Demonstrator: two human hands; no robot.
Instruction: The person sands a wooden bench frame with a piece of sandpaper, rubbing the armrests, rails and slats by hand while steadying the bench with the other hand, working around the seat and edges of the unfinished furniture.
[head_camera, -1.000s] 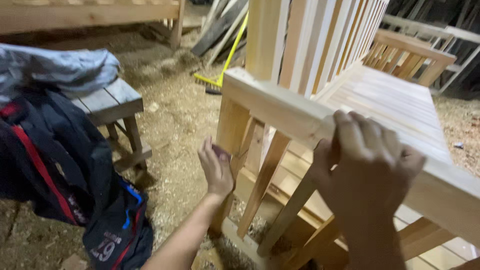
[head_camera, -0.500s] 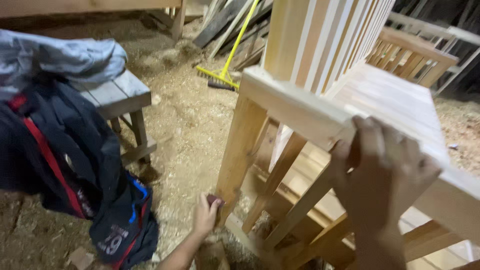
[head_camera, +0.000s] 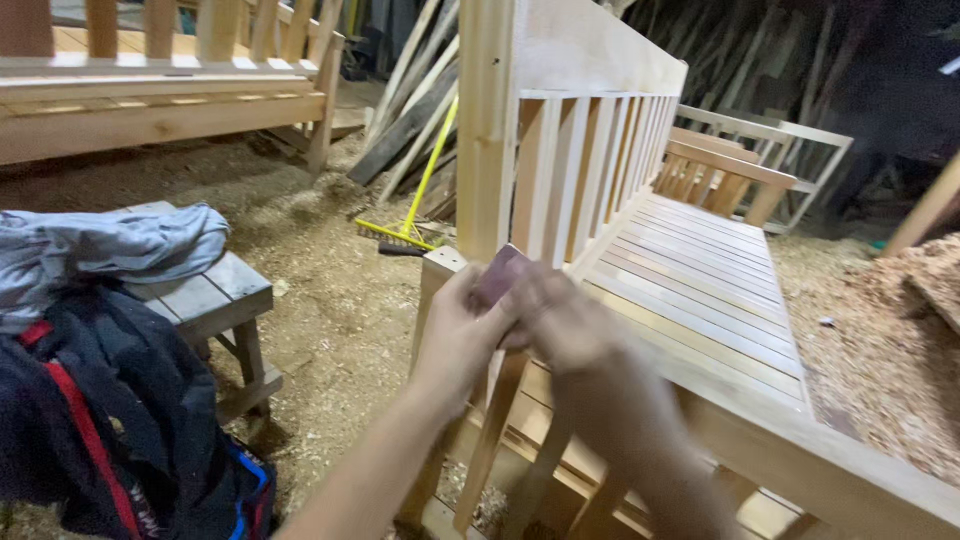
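Sandpaper (head_camera: 500, 275): pinched between your left hand (head_camera: 455, 335) and right hand (head_camera: 560, 320), over the bench (head_camera: 700, 290) front corner, ready for rubbing.

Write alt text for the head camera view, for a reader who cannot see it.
Two bare hands, the left hand and the right hand, meet over a small reddish-brown sheet at the front corner of an unfinished wooden bench with a slatted back. A small grey stool piled with clothing stands to the left on the sawdust-covered floor; a yellow rake lies behind.
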